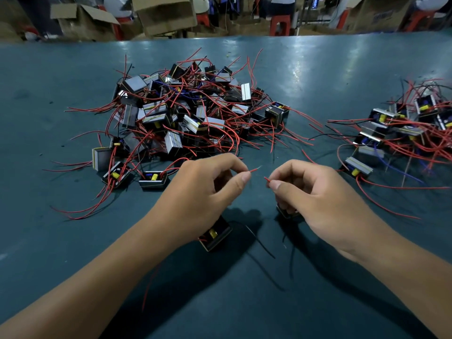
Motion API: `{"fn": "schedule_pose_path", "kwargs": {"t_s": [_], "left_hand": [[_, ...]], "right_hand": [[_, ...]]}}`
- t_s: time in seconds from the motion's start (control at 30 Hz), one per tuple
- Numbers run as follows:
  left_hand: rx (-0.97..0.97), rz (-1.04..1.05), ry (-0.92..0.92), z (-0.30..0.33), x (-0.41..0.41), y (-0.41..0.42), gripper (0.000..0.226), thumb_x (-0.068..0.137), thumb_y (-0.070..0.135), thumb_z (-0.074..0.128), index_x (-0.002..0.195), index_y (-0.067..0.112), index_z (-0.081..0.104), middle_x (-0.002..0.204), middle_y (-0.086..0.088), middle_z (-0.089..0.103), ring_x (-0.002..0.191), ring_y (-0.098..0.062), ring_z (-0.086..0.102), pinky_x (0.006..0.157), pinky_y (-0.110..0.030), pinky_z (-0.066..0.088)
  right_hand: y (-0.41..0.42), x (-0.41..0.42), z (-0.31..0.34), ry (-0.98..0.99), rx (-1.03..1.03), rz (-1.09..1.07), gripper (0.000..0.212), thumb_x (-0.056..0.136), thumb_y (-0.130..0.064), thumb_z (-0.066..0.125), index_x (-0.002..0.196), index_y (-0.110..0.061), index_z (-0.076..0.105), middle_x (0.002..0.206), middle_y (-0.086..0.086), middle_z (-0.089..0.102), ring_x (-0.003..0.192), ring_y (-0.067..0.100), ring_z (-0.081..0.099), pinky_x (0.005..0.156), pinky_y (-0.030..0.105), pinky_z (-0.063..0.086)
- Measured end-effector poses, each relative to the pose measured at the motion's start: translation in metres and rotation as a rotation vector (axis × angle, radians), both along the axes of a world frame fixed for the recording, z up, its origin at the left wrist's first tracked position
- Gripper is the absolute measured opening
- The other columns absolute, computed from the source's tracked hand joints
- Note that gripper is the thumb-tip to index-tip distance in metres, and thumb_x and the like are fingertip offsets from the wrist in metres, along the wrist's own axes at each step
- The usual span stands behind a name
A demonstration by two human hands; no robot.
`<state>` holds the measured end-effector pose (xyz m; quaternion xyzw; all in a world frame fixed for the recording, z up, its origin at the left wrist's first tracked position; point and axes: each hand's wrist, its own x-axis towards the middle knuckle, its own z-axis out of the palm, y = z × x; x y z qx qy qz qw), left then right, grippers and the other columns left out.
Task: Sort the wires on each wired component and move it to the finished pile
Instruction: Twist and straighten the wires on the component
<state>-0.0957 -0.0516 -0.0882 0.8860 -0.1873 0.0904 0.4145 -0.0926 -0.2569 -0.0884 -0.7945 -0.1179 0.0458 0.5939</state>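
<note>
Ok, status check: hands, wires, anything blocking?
Left hand pinching red wire tip. Right hand pinching another red tip. Components beneath both hands. Nothing blocking.

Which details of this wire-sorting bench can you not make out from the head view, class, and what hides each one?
- Small black component under the right hand: mostly covered by that hand.
- Right-hand pile of black wired components: cut off by the frame's right edge.
- Thin red wire end pinched by the left hand: bare tip too small and blurred.
- Background cardboard boxes: blurred.
</note>
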Motion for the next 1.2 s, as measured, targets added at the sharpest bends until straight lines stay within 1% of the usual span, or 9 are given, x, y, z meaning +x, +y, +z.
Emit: {"fn": "schedule_pose_path", "kwargs": {"t_s": [0.13,0.23,0.33,0.43,0.53,0.63,0.87,1.0,1.2], "left_hand": [[0.004,-0.027,0.016,0.004,-0.003,0.0,0.013,0.1,0.035,0.057,0.089,0.033,0.063,0.065,0.007,0.065,0.051,-0.006,0.052,0.052,-0.02,0.039],[-0.004,-0.031,0.002,0.006,-0.007,-0.003,0.015,0.098,0.036,0.057,0.085,0.032,0.063,0.065,0.008,0.066,0.047,-0.005,0.05,0.049,-0.017,0.038],[-0.016,-0.024,0.011,0.008,-0.01,-0.006,0.016,0.095,0.035,0.056,0.081,0.03,0.061,0.064,0.009,0.067,0.045,-0.008,0.051,0.045,-0.024,0.042],[-0.014,-0.018,0.02,0.009,-0.011,-0.007,0.018,0.095,0.034,0.056,0.078,0.029,0.06,0.065,0.01,0.068,0.044,-0.012,0.054,0.044,-0.03,0.045],[-0.013,-0.02,0.022,0.009,-0.012,-0.01,0.019,0.094,0.033,0.057,0.077,0.027,0.061,0.064,0.01,0.067,0.042,-0.011,0.054,0.042,-0.026,0.044],[-0.021,-0.017,0.02,0.009,-0.014,-0.012,0.02,0.094,0.032,0.057,0.076,0.025,0.061,0.064,0.01,0.066,0.041,-0.011,0.054,0.041,-0.024,0.043],[-0.032,-0.019,0.019,0.01,-0.017,-0.015,0.02,0.094,0.031,0.058,0.075,0.025,0.06,0.063,0.009,0.066,0.039,-0.013,0.054,0.04,-0.024,0.042],[-0.056,-0.007,0.026,0.009,-0.018,-0.017,0.02,0.095,0.032,0.058,0.075,0.026,0.06,0.064,0.008,0.067,0.039,-0.014,0.056,0.039,-0.03,0.044],[-0.075,-0.008,0.031,0.009,-0.019,-0.017,0.02,0.097,0.029,0.059,0.077,0.026,0.059,0.064,0.007,0.067,0.038,-0.014,0.057,0.038,-0.027,0.043]], "right_hand": [[0.002,-0.001,-0.002,-0.041,0.012,-0.025,0.015,0.092,-0.014,0.063,0.079,-0.02,0.066,0.057,-0.008,0.059,0.053,0.006,0.051,0.054,0.016,0.041],[0.005,-0.004,-0.003,0.004,0.133,-0.044,0.014,0.094,-0.008,0.061,0.082,-0.014,0.065,0.059,-0.003,0.063,0.055,0.009,0.059,0.053,0.016,0.048],[0.007,-0.008,-0.001,0.025,0.215,-0.022,0.011,0.095,-0.007,0.059,0.086,-0.012,0.064,0.068,0.002,0.069,0.058,0.018,0.067,0.056,0.021,0.053],[0.01,-0.01,-0.002,0.012,0.224,-0.014,0.012,0.095,-0.007,0.059,0.087,-0.014,0.065,0.067,0.0,0.068,0.058,0.012,0.064,0.055,0.019,0.051],[0.014,-0.011,-0.006,0.039,0.246,-0.028,0.018,0.094,-0.006,0.06,0.082,-0.018,0.067,0.063,-0.003,0.065,0.056,0.007,0.056,0.054,0.015,0.045],[0.017,-0.011,-0.009,0.04,0.27,-0.05,0.016,0.094,-0.01,0.061,0.082,-0.018,0.068,0.061,-0.005,0.061,0.056,0.008,0.052,0.053,0.016,0.042],[0.02,-0.014,-0.01,0.025,0.342,-0.074,0.008,0.089,-0.012,0.068,0.081,-0.014,0.069,0.06,-0.007,0.059,0.054,0.005,0.049,0.051,0.012,0.039],[0.021,-0.015,-0.011,0.028,0.366,-0.093,0.008,0.088,-0.013,0.069,0.08,-0.015,0.069,0.06,-0.007,0.06,0.056,0.005,0.051,0.053,0.013,0.04],[0.021,-0.015,-0.01,0.002,0.365,-0.111,0.006,0.088,-0.014,0.07,0.081,-0.013,0.071,0.058,-0.009,0.059,0.054,0.002,0.051,0.053,0.011,0.04]]}}
